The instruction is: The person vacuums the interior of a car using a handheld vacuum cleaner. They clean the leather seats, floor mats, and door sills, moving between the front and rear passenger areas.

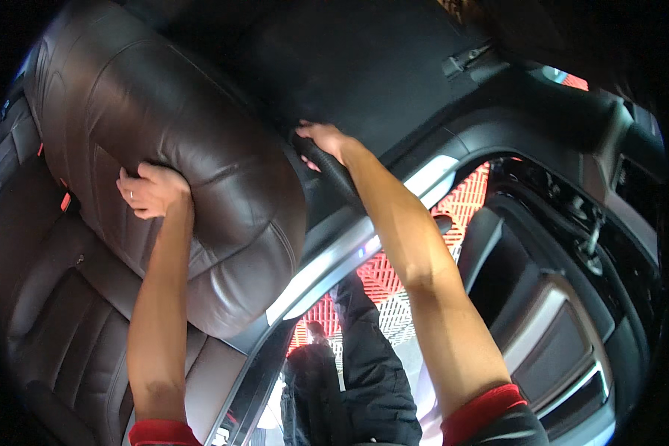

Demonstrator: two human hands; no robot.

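My left hand [153,189], wearing a ring, rests on the dark brown leather car seat [200,128]. Its fingers are slightly bent and hold nothing. With my right hand [326,142] I grip a black textured tube [331,167], which looks like a vacuum hose. It lies between the seat and the door sill, low over the dark car floor [357,72]. My forearm hides part of the tube, and the end nearest the floor is too dark to make out.
A shiny metal door sill [334,256] runs beside the seat. To the right stands an open car door [552,312]. Red and white grating [379,273] covers the ground outside. Behind the seat is a brown leather rear bench [83,334] with red-buttoned belt buckles [65,202].
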